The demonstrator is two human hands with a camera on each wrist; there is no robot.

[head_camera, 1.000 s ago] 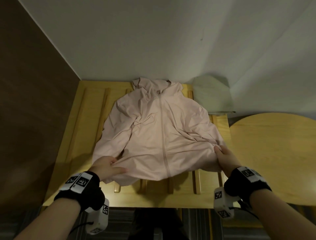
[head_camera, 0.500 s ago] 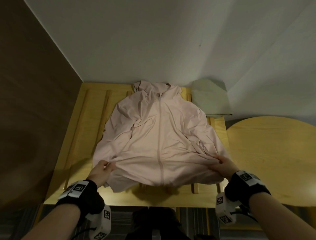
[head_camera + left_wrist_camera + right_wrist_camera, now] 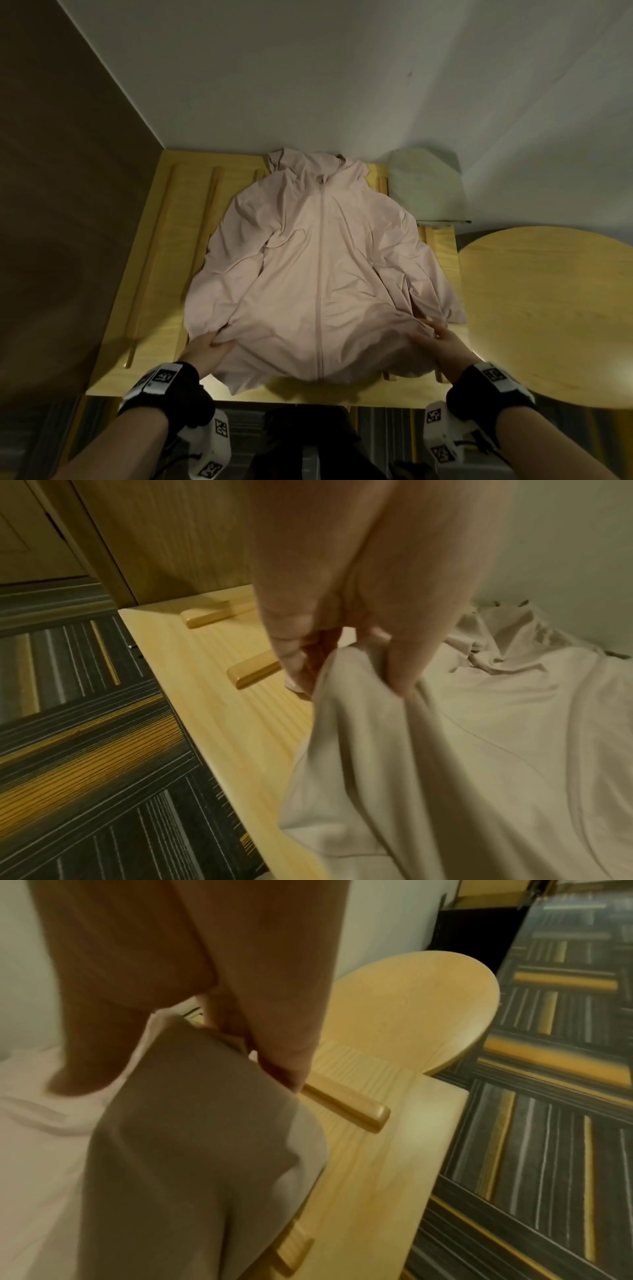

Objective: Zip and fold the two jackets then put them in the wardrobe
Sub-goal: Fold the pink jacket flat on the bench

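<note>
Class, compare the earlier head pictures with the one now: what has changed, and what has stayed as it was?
Both hands, left hand and right hand, keep gripping the jacket hem and have lifted and pulled it toward the person, smoothing the front. The folded jacket by the wall stays put.

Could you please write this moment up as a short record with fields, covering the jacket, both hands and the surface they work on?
garment: pale pink zip-front jacket, spread front side up, hood toward the wall
zip: looks closed along the front
left hand: grip pinches the hem's left corner
right hand: grip pinches the hem's right corner
hem: lifted off the surface between the hands
surface: light wooden slatted bench
second item: folded pale green garment, at the bench's far right corner
neighbour: round light wooden table, right of the bench
</note>
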